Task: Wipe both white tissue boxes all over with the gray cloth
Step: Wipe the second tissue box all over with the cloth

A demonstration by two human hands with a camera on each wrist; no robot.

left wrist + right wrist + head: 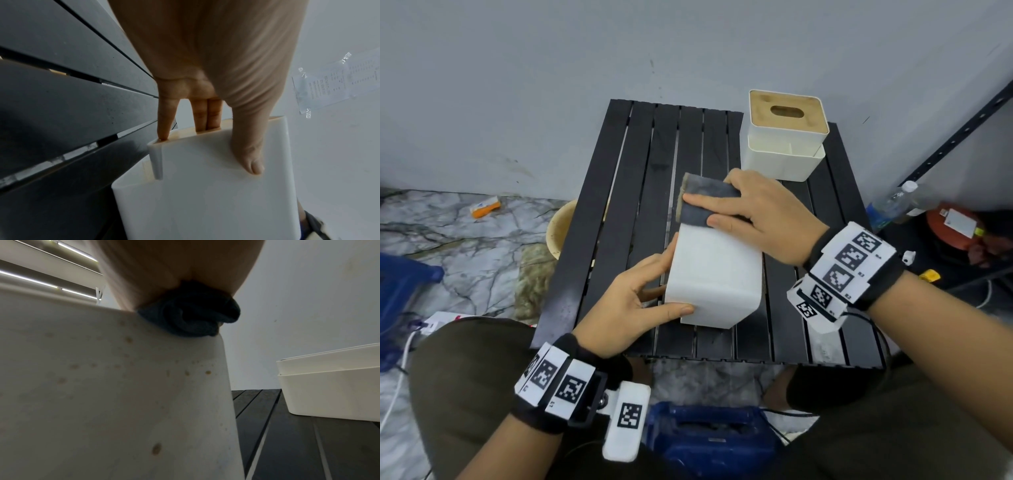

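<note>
While it lies on its side on the black slatted table [619, 205], the near tissue box [717, 274] carries the gray cloth [705, 202] on its far end, pressed flat under the right hand [760, 212] with straight fingers. The left hand [633, 305] grips the box's near left edge — thumb on top, fingers tucked into its open side. Only the right wrist view shows brown spots on the box's flank [123, 386]. The second tissue box [784, 137] stands upright at the table's far right corner.

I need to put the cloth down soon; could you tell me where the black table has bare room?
Bare slats on the table left of the held tissue box; the far right corner holds the second tissue box.
</note>
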